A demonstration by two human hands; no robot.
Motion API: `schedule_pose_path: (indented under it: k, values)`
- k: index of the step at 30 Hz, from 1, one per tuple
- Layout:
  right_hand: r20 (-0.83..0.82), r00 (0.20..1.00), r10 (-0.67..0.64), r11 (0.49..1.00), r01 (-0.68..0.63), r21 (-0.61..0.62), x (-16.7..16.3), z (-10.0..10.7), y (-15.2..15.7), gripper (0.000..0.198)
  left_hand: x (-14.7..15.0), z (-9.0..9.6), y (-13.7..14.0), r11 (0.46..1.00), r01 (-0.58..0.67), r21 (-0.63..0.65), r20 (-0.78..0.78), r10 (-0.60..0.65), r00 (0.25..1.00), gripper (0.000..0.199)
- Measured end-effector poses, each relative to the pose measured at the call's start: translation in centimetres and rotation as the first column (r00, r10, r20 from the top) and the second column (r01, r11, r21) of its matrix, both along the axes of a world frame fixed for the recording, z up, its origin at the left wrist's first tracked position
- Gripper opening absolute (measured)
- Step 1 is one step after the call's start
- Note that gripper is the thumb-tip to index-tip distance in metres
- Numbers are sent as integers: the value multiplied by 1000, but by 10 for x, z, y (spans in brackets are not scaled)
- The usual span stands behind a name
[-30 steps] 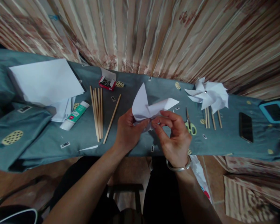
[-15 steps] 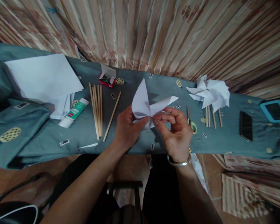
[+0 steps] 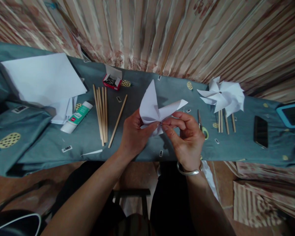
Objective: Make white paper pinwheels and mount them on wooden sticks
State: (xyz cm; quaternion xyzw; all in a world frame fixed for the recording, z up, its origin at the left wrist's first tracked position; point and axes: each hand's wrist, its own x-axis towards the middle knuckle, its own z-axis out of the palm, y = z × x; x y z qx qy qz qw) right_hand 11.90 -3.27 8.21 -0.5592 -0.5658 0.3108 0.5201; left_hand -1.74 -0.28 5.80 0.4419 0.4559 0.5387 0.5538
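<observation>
A white paper pinwheel [image 3: 149, 106] with curled blades is held above the table's middle. My left hand [image 3: 135, 132] grips it from the left, thumb pressed near its centre. From the right, my right hand [image 3: 184, 136] pinches at the same centre; whether a small pin sits between those fingertips I cannot tell. Wooden sticks [image 3: 100, 114] lie to the left of my hands, with a single stick [image 3: 118, 121] apart from the bunch. Scissors [image 3: 203, 129] with green handles are just beyond my right hand, partly covered by it.
Finished paper pinwheels [image 3: 226, 95] on sticks lie at the right, near a black phone [image 3: 261, 131] and a blue-framed device [image 3: 292, 115]. A red box of pins [image 3: 111, 81], a glue stick [image 3: 76, 117] and white paper sheets [image 3: 44, 78] are at the left. A striped curtain [image 3: 147, 36] hangs behind.
My hands and the paper pinwheel stay almost in place, the fingers still pinching at its centre. The camera view has shifted very slightly.
</observation>
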Motion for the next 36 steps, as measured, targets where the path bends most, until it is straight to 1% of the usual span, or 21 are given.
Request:
schedule_pose_path:
  k: [4,20,25,31,36]
  values:
    - [5,1000,1,1000,-1,-6,0,0,0,31,0,0,0,1000,-2,17,-5,2,1000,24]
    - [30,999,12,1000,-12,-1,0,0,0,28,-1,5,0,1000,-1,-11,-47,0,999,28]
    - [33,999,12,1000,-12,-7,0,0,0,28,-1,6,0,1000,-4,-6,-67,3,998,26]
    - [57,998,-19,1000,19,-10,-1,-2,0,27,-2,4,-1,1000,-5,-1,-102,5,995,27]
    - [46,999,-29,999,29,-14,-1,-2,1,28,-3,7,-2,999,37,-14,-32,-37,999,31]
